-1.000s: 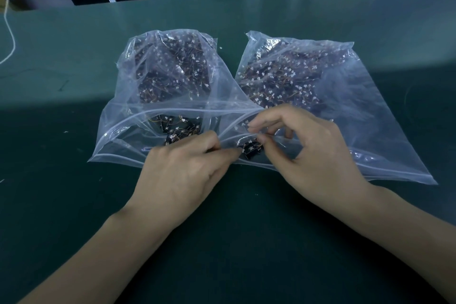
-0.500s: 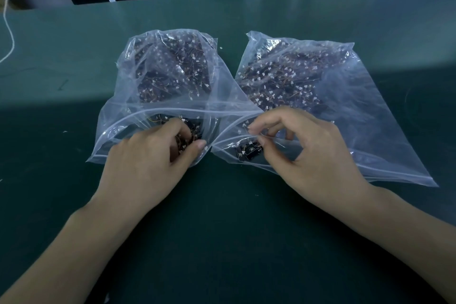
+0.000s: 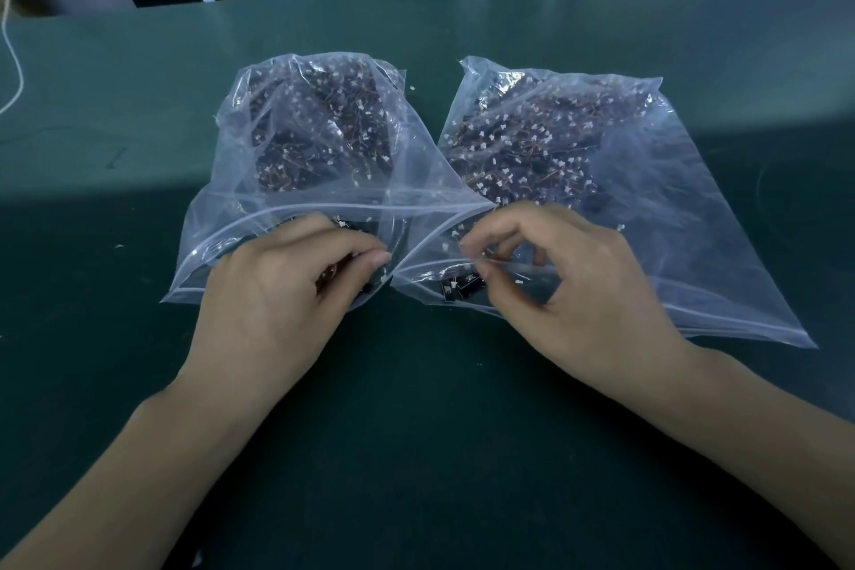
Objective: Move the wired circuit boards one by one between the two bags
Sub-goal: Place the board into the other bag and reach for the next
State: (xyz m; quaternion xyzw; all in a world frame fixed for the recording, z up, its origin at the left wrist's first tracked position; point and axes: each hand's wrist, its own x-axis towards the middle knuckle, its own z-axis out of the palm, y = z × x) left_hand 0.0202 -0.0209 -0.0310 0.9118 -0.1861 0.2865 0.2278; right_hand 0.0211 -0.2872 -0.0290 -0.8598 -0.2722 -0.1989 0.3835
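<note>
Lying side by side, two bags (image 3: 319, 139) (image 3: 615, 181); left hand's (image 3: 273, 296) grip curls inside one, right hand (image 3: 569, 292) pinches the other's rim.

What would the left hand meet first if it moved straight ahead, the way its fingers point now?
Probably the loose circuit boards just inside the left bag, since the left hand already reaches into its mouth; depth is unclear.

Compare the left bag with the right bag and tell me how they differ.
The left bag bulges up in a rounded heap; the right bag lies flatter and spreads wider. The left hand reaches into the left bag's mouth, while the right hand pinches the right bag's opening edge beside a loose circuit board. Both are clear zip bags of wired boards on the green table.
</note>
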